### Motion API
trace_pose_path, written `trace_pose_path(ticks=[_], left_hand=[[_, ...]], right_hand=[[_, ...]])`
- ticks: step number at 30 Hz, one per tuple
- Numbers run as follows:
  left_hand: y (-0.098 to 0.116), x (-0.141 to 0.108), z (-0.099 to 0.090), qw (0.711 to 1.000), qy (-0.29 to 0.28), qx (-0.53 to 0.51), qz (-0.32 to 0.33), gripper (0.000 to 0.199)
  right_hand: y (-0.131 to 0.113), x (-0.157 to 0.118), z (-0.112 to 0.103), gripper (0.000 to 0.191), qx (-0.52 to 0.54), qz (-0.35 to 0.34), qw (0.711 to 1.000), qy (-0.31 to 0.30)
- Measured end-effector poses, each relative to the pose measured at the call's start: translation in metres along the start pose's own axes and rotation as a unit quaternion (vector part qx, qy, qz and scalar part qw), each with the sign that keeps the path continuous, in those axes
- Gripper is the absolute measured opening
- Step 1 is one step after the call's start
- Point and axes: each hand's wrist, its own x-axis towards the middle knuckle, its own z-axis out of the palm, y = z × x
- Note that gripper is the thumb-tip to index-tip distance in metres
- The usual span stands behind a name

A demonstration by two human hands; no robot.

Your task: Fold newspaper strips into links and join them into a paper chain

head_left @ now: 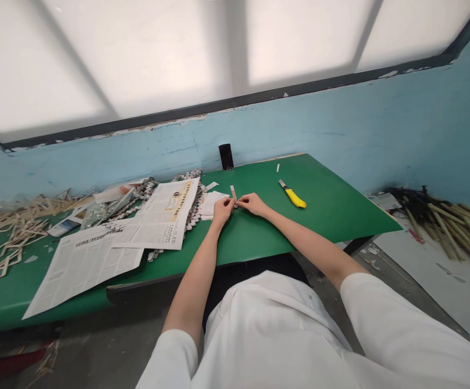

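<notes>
Close together over the green table (259,232), my left hand (223,209) and my right hand (254,204) are both closed in a pinch. Between their fingertips is a small folded paper strip (232,192), with one narrow end sticking up past the fingers. The fingers hide most of the folded part. Just left of my left hand lies a pile of white paper strips (208,204). A yellow-handled knife (295,197) rests on the table to the right of my right hand.
Newspaper sheets (157,216) cover woven paper chains (192,216) on the left. Beyond them are a plastic bag (105,208) and thin wooden strips (11,237). A phone (226,156) leans against the blue wall. Bamboo sticks (462,227) lie at the far right.
</notes>
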Motion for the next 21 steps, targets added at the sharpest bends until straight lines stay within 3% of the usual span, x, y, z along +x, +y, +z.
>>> trace_pose_path(ticks=[10, 15, 21], left_hand=[[0.001, -0.001, 0.0, 1.0, -0.019, -0.01, -0.018, 0.03], [-0.001, 0.002, 0.001, 0.993, 0.003, -0.106, -0.05, 0.04], [-0.004, 0.005, 0.001, 0.987, -0.011, -0.148, -0.064, 0.045]], right_hand=[[0.0, -0.001, 0.0, 0.039, -0.001, 0.009, 1.0, 0.001], [-0.007, -0.005, 0.002, 0.041, 0.028, -0.033, 0.999, 0.023], [-0.013, -0.01, 0.002, 0.044, 0.048, -0.036, 0.997, -0.04]])
